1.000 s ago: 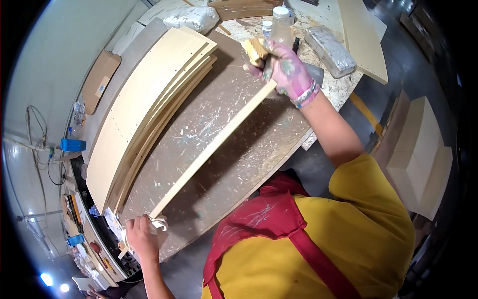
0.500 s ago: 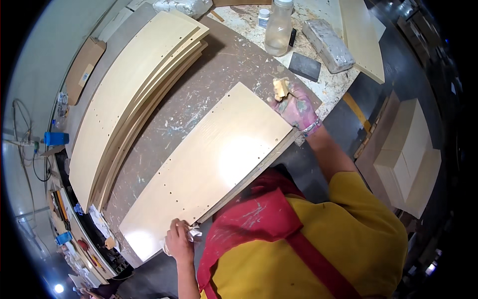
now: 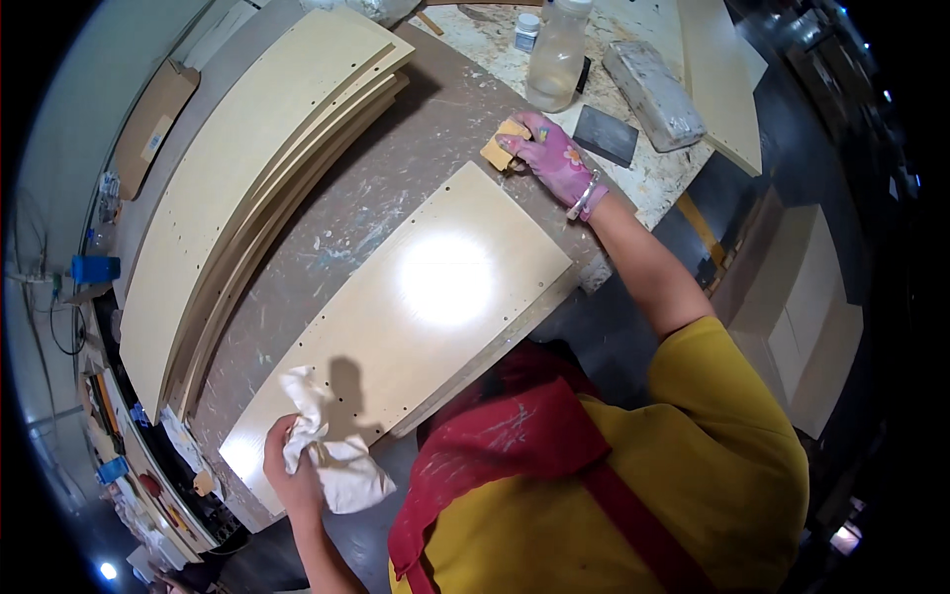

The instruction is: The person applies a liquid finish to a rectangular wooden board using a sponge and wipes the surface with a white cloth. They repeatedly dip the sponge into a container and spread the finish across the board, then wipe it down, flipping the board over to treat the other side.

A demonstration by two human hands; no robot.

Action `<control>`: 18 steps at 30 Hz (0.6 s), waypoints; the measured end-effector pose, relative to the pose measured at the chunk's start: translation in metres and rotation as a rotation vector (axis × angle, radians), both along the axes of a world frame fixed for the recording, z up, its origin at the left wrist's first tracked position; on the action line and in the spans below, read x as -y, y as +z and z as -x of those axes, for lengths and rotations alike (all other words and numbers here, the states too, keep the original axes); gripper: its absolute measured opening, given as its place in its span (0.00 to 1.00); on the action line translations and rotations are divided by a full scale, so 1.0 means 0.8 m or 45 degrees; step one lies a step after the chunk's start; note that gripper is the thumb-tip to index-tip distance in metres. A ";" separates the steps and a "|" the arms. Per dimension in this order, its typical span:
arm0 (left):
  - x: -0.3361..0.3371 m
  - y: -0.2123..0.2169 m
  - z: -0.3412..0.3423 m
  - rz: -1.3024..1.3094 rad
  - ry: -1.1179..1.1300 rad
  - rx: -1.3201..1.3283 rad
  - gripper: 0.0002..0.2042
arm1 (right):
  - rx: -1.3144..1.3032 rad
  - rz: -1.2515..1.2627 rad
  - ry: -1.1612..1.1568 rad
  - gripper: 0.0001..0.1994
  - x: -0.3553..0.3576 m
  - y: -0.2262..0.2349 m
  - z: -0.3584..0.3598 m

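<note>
Currently I have both hands in view from the head camera, and each is closed around something. With my bare left hand (image 3: 292, 475) I grip a crumpled white cloth (image 3: 348, 477), fingers bunched into it; it hangs over the near left end of a pale wooden board (image 3: 396, 317) and partly past its edge, casting a shadow on the wood. My right hand (image 3: 559, 166), in a stained pink glove, pinches a yellow sponge (image 3: 503, 148) just beyond the board's far right corner; I cannot tell whether the sponge touches anything below.

The board lies flat along the near edge of the paint-flecked brown counter (image 3: 440, 124), small dark holes dotted along its long sides and a bright glare on its face. Left of it, apart, I see a stack of curved boards (image 3: 242, 188). Past my glove sit a dark grey block (image 3: 606, 136), a clear bottle (image 3: 556, 69), a small white jar (image 3: 526, 33) and a plastic-wrapped brick (image 3: 655, 96).
</note>
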State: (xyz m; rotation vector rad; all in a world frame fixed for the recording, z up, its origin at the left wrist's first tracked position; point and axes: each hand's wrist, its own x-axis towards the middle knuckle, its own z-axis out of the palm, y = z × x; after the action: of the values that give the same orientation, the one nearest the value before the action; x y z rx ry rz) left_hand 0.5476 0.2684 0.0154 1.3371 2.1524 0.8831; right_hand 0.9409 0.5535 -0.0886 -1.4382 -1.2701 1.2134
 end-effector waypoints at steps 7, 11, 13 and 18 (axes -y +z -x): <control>-0.070 -0.089 -0.007 0.008 -0.446 -0.571 0.15 | 0.708 -0.131 0.306 0.24 -0.024 0.012 0.031; -0.065 -0.134 0.006 -0.118 -0.387 -0.674 0.17 | 0.757 -0.276 0.290 0.20 -0.014 0.005 0.025; -0.066 -0.133 0.003 -0.132 -0.387 -0.672 0.16 | 0.831 -0.228 0.276 0.18 -0.015 0.006 0.021; -0.067 -0.133 0.004 -0.127 -0.401 -0.669 0.15 | 0.798 -0.264 0.135 0.21 -0.014 0.002 0.045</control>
State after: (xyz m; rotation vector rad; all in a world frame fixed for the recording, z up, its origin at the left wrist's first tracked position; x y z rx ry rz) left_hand 0.5445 0.3220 -0.0910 2.0748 2.1804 0.5599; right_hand 0.9047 0.5643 -0.0867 -1.6717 -1.8490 0.6756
